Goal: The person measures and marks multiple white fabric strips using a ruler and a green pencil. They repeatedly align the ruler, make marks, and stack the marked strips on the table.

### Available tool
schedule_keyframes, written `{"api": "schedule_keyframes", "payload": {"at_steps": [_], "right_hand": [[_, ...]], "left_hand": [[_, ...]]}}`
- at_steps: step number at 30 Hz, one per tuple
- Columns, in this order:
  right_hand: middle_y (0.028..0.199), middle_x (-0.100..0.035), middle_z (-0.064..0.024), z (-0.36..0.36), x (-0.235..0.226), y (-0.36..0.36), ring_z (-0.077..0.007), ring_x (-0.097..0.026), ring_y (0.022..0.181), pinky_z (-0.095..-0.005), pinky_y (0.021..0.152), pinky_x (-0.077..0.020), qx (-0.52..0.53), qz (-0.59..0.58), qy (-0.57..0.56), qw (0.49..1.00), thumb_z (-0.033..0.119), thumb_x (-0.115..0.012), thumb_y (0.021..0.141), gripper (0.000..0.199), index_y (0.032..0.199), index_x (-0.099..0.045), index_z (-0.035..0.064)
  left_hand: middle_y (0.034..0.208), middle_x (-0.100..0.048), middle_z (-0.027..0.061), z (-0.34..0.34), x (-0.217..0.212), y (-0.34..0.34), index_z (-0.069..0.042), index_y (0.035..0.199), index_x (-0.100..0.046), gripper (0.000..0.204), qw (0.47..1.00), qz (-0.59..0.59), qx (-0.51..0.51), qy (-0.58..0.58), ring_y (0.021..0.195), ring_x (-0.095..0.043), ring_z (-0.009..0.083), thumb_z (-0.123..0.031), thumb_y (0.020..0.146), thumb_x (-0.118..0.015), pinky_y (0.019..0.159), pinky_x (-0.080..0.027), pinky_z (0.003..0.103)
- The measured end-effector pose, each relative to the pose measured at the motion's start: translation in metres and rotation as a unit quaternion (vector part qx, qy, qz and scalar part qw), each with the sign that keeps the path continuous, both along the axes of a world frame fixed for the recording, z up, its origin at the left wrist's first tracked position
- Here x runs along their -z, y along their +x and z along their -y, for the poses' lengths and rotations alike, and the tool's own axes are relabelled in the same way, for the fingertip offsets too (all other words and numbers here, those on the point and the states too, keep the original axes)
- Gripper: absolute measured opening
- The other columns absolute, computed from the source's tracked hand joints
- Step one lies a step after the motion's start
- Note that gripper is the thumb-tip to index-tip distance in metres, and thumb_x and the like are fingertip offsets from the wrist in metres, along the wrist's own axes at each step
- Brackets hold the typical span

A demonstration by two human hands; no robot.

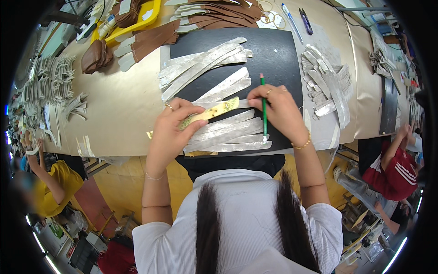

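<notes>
My left hand pinches a pale yellow strip-shaped template with dark markings and small holes, held tilted over the work board. In my right hand a green pencil is tucked between the fingers, roughly upright in the picture. My right thumb and fingertips meet at the end of a grey strip lying by the template; whether they grip it I cannot tell. Several silvery-grey strips are fanned on the black board below my hands, and more strips lie crossed above them.
A pile of grey strips lies right of the board. Brown pieces and a yellow tray are at the far left; a pen and purple snips far right. Bundled strips stand left. Other people sit on both sides.
</notes>
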State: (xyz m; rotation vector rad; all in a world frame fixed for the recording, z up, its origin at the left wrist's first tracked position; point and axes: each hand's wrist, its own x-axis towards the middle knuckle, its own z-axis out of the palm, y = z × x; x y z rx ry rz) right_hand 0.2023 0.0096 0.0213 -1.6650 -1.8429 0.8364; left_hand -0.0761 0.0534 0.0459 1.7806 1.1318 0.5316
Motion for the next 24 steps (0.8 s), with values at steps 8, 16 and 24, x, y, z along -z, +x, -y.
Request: {"api": "schedule_keyframes", "payload": {"at_steps": [8,16,24], "right_hand": [[0.084,-0.061,-0.0046,0.002,0.013,-0.007,-0.0237,-0.060,0.086,-0.0384,0.082,-0.0385,0.011,0.078,0.091,0.993,0.020,-0.075,0.086,0.014,0.098,-0.072,0.0130],[0.092,-0.063,-0.0083,0.018,0.001,0.021,-0.0270,-0.059,0.085,-0.0373,0.082,-0.0430,0.157,-0.001,0.062,0.986,0.016,-0.074,0.090,0.022,0.110,-0.071,0.0082],[0.090,-0.062,-0.0084,0.021,0.005,0.019,-0.0258,-0.058,0.082,-0.0360,0.082,-0.0416,0.149,-0.016,0.053,0.987,0.015,-0.072,0.092,0.021,0.111,-0.070,0.0070]], "left_hand": [[0.092,-0.061,0.0081,0.006,0.009,0.018,-0.003,0.106,-0.077,0.023,0.997,-0.063,0.014,0.049,0.085,-0.061,0.0231,-0.011,0.084,-0.080,0.076,-0.051,0.034],[0.089,-0.061,0.0052,0.005,0.032,0.039,-0.008,0.102,-0.079,0.021,0.978,-0.084,0.041,0.189,0.081,-0.057,0.0229,-0.010,0.082,-0.081,0.071,-0.050,0.035],[0.087,-0.061,0.0044,0.007,0.036,0.043,-0.008,0.102,-0.080,0.023,0.975,-0.088,0.035,0.203,0.079,-0.055,0.0211,-0.011,0.079,-0.082,0.070,-0.048,0.034]]}}
